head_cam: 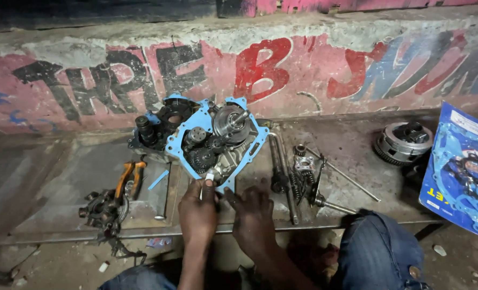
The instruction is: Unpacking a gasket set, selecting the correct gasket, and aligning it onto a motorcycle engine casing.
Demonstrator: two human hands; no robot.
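Engine casing [217,142] with a blue gasket [188,137] on its rim sits mid-bench, gears and a shaft exposed, and both hands meet at its near edge. Left hand [197,207] pinches a small pale piece against the gasket's near corner with fingers closed, while right hand [252,215] rests just beside it, fingers loosely curled and touching the gasket edge, both forearms reaching up from the near side. Orange-handled pliers [128,177] lie left on the grimy metal bench [51,182], loose shafts and springs [298,174] right, a clutch drum [403,140] farther right, a painted wall [260,70] beyond.
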